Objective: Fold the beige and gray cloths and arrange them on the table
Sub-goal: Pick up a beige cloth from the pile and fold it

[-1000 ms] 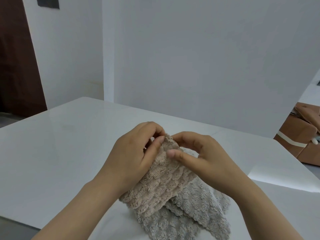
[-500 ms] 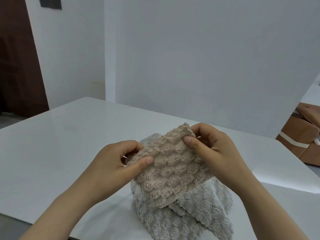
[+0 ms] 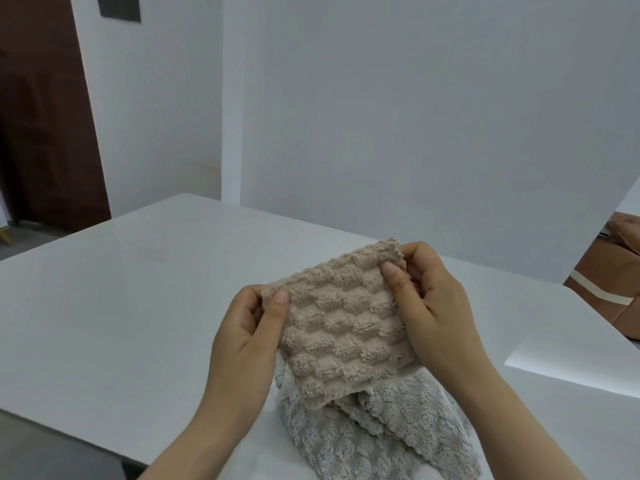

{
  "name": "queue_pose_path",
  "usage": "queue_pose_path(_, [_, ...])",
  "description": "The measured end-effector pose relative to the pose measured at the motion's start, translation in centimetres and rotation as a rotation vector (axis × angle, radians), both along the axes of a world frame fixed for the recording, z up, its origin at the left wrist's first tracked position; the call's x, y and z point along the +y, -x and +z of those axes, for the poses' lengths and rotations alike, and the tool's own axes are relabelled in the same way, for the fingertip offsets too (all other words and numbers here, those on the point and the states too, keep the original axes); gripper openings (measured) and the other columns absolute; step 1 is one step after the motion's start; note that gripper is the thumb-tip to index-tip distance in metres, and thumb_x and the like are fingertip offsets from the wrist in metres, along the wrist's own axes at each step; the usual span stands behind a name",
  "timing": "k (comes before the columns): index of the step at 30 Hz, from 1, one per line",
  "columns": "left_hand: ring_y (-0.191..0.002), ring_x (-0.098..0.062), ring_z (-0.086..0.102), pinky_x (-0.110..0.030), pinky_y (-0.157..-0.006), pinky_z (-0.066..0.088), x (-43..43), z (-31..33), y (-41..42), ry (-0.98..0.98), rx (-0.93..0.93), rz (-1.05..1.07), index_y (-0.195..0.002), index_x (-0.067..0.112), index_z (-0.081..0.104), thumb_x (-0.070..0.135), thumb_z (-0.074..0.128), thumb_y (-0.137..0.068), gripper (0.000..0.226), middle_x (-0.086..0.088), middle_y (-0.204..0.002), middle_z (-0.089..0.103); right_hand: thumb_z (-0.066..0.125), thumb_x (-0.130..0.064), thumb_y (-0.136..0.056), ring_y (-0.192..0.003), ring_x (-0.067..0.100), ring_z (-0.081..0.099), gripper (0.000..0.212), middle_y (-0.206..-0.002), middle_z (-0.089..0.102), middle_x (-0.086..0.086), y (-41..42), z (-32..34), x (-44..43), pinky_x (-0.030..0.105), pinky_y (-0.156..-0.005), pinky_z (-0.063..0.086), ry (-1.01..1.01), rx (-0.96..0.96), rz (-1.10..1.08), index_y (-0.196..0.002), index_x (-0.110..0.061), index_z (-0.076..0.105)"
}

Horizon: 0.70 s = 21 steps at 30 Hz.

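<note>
Left hand (image 3: 242, 337) pinches the beige cloth (image 3: 343, 327) at its near-left corner; right hand (image 3: 433, 306) pinches the far-right corner, holding it spread above the table (image 3: 138, 289). Gray cloth (image 3: 398, 431) lies rumpled beneath. Folding appears barely begun; both cloths remain unarranged.

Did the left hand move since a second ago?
Yes. The left hand, pinching the beige cloth, slid left, away from the right hand, judged against the table corner.
</note>
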<state>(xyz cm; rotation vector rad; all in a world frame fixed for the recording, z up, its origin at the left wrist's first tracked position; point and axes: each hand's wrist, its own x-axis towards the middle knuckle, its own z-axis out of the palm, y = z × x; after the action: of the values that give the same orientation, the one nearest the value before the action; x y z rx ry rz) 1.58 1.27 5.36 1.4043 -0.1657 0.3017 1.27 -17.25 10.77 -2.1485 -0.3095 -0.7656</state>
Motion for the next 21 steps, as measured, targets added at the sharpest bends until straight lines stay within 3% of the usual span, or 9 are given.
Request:
queue_pose_path(2, [-0.072, -0.026, 0.050, -0.045, -0.070, 0.047, -0.5, 0.4, -0.1, -0.043, -0.054, 0.150, -0.085, 0.008, 0.052, 0.054, 0.051, -0.088, 0.046, -0.025, -0.086, 0.053, 0.044, -0.042, -0.094, -0.064, 0.014, 0.055, 0.020, -0.069, 0.062, -0.001, -0.1, -0.3, 0.5, 0.023, -0.057, 0.041, 0.055, -0.029, -0.031, -0.092, -0.023, 0.050])
queue_pose_path(4, [-0.064, -0.013, 0.047, -0.022, -0.060, 0.040, -0.6, 0.9, -0.5, -0.099, -0.115, 0.251, -0.082, 0.010, 0.049, 0.048, 0.045, -0.089, 0.039, -0.019, -0.078, 0.054, 0.042, -0.042, -0.098, -0.061, 0.017, 0.054, 0.021, -0.065, 0.062, 0.002, -0.1, -0.5, 1.0, 0.024, -0.056, 0.040, 0.054, -0.035, -0.045, -0.093, -0.023, 0.048])
queue_pose_path(5, [-0.060, -0.011, 0.046, -0.018, -0.055, 0.037, -0.5, 1.1, -0.7, -0.141, -0.149, 0.284, -0.082, 0.012, 0.049, 0.046, 0.045, -0.092, 0.035, -0.016, -0.075, 0.054, 0.043, -0.040, -0.099, -0.060, 0.018, 0.054, 0.020, -0.064, 0.062, 0.004, -0.2, -0.6, 1.3, 0.025, -0.054, 0.039, 0.035, -0.035, -0.040, -0.093, -0.023, 0.048])
queue_pose_path(9, [-0.064, -0.022, 0.051, -0.018, -0.051, 0.038, 0.1, 0.9, -1.1, -0.201, -0.209, 0.309, -0.102, 0.025, 0.044, 0.035, 0.047, -0.095, 0.013, -0.014, -0.074, 0.060, 0.046, -0.031, -0.099, -0.049, 0.016, 0.044, 0.016, -0.062, 0.059, 0.013, -0.6, -0.8, 2.0, 0.023, -0.047, 0.034, -0.046, -0.027, -0.030, -0.093, -0.017, 0.051])
queue_pose_path(11, [-0.062, -0.021, 0.052, -0.019, -0.050, 0.040, 0.3, 0.5, -0.7, -0.197, -0.216, 0.252, -0.112, 0.032, 0.034, 0.033, 0.046, -0.094, 0.022, -0.008, -0.078, 0.060, 0.047, -0.029, -0.099, -0.049, 0.018, 0.045, 0.016, -0.062, 0.059, 0.014, -0.9, -0.8, 2.1, 0.025, -0.047, 0.036, -0.086, -0.013, -0.035, -0.093, -0.016, 0.052])
queue_pose_path(14, [-0.059, -0.015, 0.053, -0.019, -0.047, 0.038, 0.9, -0.4, -0.4, -0.303, -0.273, 0.188, -0.105, 0.049, 0.030, 0.038, 0.044, -0.095, 0.020, 0.003, -0.087, 0.055, 0.047, -0.029, -0.099, -0.062, 0.030, 0.055, 0.015, -0.074, 0.066, 0.018, -1.4, -1.0, 2.2, 0.037, -0.056, 0.042, -0.135, 0.011, -0.048, -0.094, -0.017, 0.053])
queue_pose_path(17, [-0.065, 0.002, 0.051, -0.006, -0.058, 0.037, 1.7, -1.3, -0.6, -0.480, -0.306, 0.158, -0.102, 0.047, 0.041, 0.039, 0.041, -0.095, 0.011, 0.012, -0.085, 0.049, 0.047, -0.031, -0.099, -0.054, 0.025, 0.051, 0.015, -0.071, 0.064, 0.017, -1.9, -1.2, 2.4, 0.033, -0.051, 0.040, -0.140, 0.020, -0.058, -0.092, -0.018, 0.053])
queue_pose_path(21, [-0.086, -0.003, 0.055, -0.005, -0.070, 0.039, 2.6, -1.4, -1.4, -0.507, -0.285, 0.167, -0.106, 0.039, 0.054, 0.039, 0.045, -0.089, 0.019, 0.023, -0.108, 0.049, 0.048, -0.033, -0.099, -0.048, 0.008, 0.039, 0.016, -0.062, 0.057, 0.010, -2.5, -1.3, 2.9, 0.020, -0.047, 0.033, -0.143, 0.046, -0.037, -0.093, -0.019, 0.053])
